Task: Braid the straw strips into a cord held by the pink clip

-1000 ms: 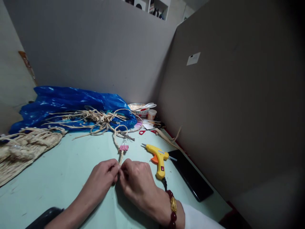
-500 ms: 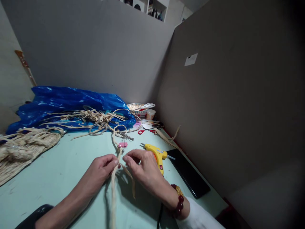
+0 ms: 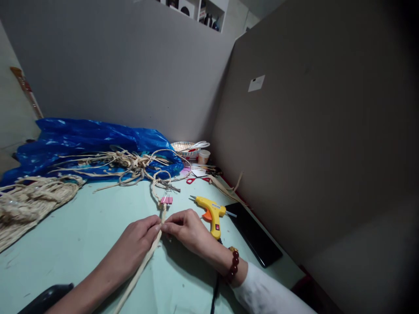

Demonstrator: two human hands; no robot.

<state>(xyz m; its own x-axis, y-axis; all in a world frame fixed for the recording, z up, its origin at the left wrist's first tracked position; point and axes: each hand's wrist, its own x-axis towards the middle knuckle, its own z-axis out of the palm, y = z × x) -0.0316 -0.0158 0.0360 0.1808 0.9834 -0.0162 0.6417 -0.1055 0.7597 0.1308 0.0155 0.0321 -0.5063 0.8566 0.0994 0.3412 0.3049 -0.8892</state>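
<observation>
In the head view, a pale, straw-coloured plant-fibre cord point(image 3: 164, 213) is running towards the person from a pink binder clip point(image 3: 166, 200) with silver wire handles, and a long, flat, cream strand point(image 3: 140, 272) is trailing from the hands to the clip's near left. The step in hand appears to be twisting or braiding the fibre just on the near side of the clip, with the clip seemingly serving as the anchor. The next move probably calls for one hand pinning the crossing firmly while the other is drawing a strand over, tension running evenly against the clip; a slackening pinch could let the twist unwind. The left hand point(image 3: 142, 233) is pinching the cord between thumb and forefinger, its bare forearm slanting in from the clip's near left. The right hand point(image 3: 188, 229) is reaching in from the clip's near right, thumb and forefinger closing on the same spot, so the two sets of fingertips are almost meeting; whether a second strand is hiding between them cannot be told. Its wrist, wearing a dark-red beaded bracelet point(image 3: 234, 265), is resting low, and a yellow plastic glue gun point(image 3: 214, 213) with an orange trigger is lying right of the clip, beyond that forearm.
</observation>
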